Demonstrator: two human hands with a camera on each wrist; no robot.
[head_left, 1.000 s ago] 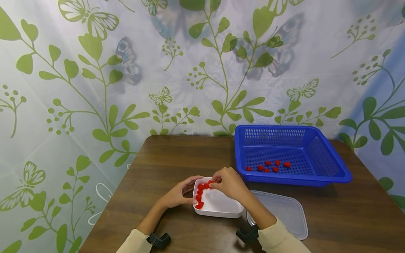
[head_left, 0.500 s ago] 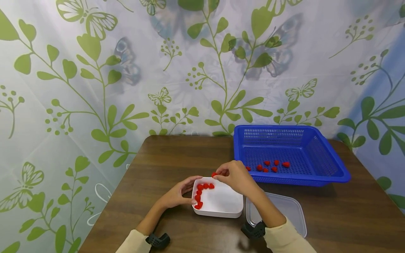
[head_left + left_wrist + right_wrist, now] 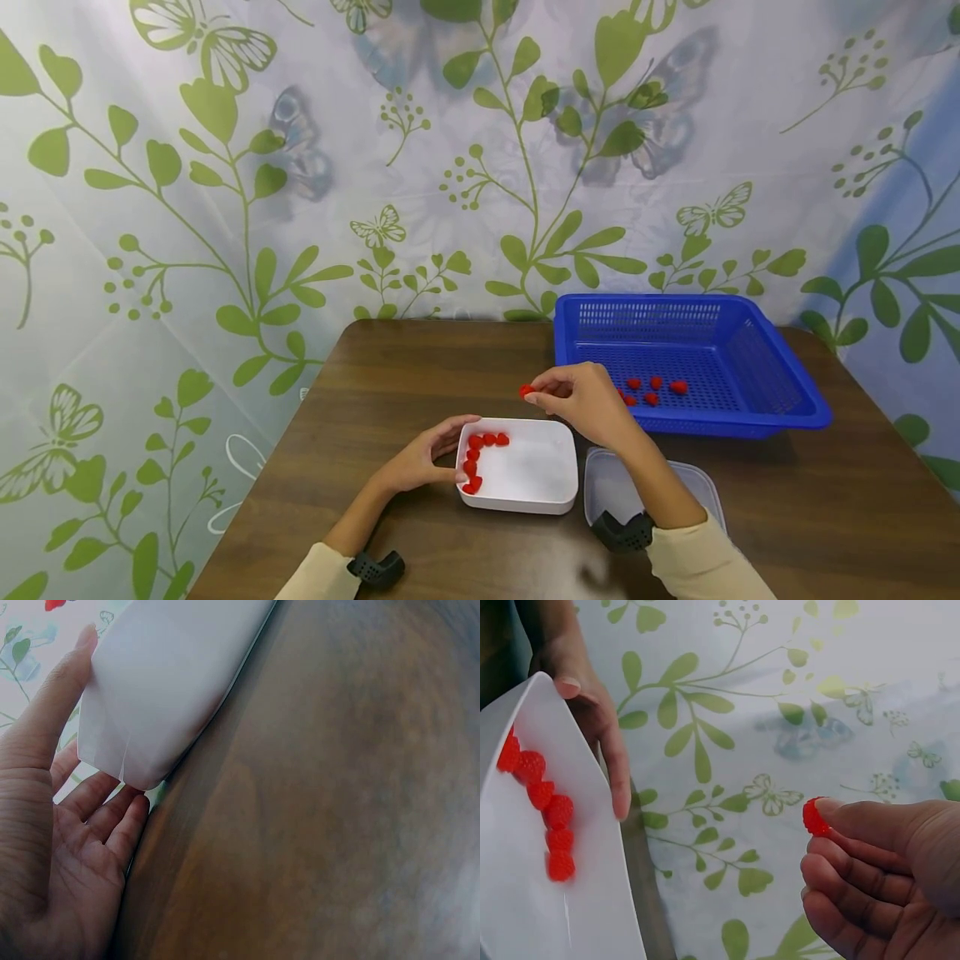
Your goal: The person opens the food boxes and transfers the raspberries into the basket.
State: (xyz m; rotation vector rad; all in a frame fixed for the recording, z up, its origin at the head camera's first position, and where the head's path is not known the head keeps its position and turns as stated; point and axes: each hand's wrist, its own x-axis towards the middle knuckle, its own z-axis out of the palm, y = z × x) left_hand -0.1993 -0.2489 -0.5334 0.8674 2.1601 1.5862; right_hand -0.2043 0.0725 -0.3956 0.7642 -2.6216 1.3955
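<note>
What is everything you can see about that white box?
The white box is shallow and rectangular with rounded corners, smooth and plastic-looking. It sits upright and uncovered on the brown table, in front and to the left of the blue basket, with a see-through lid to its right. Red berries line its left end and part of its far side; the rest of its floor is bare. A left-hand grip holds it by the left end.

Soft, even light filled the head view, a shadow darkening the counter [image 3: 420, 367] near the bottom edge; the left-wrist view showed it blurred, with pale glare at lower right.
</note>
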